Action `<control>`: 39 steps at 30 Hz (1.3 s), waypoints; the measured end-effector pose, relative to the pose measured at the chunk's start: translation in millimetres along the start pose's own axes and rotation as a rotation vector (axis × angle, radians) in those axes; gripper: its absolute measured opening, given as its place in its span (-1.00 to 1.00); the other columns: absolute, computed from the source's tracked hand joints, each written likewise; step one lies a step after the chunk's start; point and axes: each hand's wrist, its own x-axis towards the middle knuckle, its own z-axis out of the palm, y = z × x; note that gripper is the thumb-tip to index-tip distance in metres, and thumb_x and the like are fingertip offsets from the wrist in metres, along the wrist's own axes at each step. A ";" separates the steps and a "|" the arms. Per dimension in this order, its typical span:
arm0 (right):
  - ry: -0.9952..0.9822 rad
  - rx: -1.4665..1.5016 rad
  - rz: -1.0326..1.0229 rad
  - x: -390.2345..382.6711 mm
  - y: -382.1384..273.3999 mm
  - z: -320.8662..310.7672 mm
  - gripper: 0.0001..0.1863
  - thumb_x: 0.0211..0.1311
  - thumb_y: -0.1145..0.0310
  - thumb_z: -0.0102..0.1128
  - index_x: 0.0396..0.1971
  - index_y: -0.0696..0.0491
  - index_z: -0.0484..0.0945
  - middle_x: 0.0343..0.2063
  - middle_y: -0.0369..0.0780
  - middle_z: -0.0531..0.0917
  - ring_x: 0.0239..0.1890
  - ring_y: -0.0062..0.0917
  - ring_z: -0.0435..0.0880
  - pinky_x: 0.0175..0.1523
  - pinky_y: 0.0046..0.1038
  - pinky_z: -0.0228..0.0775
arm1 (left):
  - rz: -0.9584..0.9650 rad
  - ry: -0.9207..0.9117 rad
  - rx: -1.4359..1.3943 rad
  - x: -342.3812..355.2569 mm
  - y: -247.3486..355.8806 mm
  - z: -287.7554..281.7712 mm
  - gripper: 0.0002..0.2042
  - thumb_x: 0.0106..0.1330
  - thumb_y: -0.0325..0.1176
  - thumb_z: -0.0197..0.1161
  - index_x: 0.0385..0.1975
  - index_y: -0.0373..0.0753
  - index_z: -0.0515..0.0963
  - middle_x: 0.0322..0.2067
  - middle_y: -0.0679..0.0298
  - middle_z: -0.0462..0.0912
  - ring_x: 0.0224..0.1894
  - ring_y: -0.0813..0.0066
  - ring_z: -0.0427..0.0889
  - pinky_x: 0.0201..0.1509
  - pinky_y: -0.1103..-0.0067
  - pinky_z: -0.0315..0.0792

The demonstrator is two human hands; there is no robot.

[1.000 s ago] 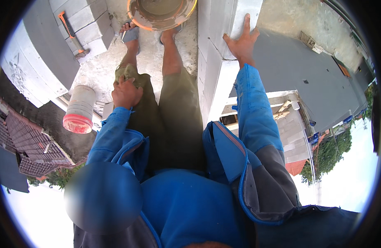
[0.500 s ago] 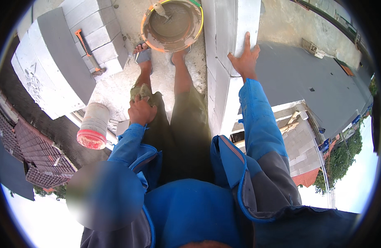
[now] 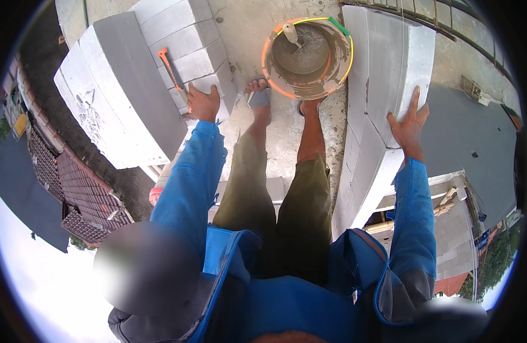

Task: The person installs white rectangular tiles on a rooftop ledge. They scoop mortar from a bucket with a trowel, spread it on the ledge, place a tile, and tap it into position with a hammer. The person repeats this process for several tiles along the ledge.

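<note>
My left hand [image 3: 204, 105] is over the head end of a hammer [image 3: 170, 67] with an orange and black handle. Its thumb and fingers are apart, and it covers much of the hammer's head; I cannot tell whether they touch. The hammer lies on stacked light-grey blocks [image 3: 186, 35]. On the right, my right hand [image 3: 409, 121] rests with spread fingers on the top edge of a light-grey block wall [image 3: 382, 74]. Between the two sides stands an orange bucket [image 3: 267, 67] of wet grey mortar, with a trowel [image 3: 290, 34] stuck in it.
My sandalled feet [image 3: 259, 98] stand on a rough concrete floor [image 3: 240, 34] just behind the bucket. A cylindrical container with a red end [image 3: 155, 196] is mostly hidden by my left sleeve. Tiled roofs [image 3: 86, 188] lie below on the left, a grey roof [image 3: 469, 143] on the right.
My left hand has left my thigh and reached forward to the hammer. My right hand stays on the wall. The whole view has shifted, so things appear farther right and lower.
</note>
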 end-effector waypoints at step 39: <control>0.374 2.797 1.384 -284.9 -157.8 -37.9 -0.73 0.70 0.06 0.15 0.03 -0.10 0.33 -0.46 -0.38 0.42 -0.50 -0.65 0.42 -0.38 -0.46 0.39 | 1.843 -0.921 0.321 -239.7 301.1 -218.9 -0.41 0.15 -0.38 0.52 0.27 -0.20 0.63 0.41 0.07 0.51 0.57 -0.18 0.32 0.57 0.00 0.25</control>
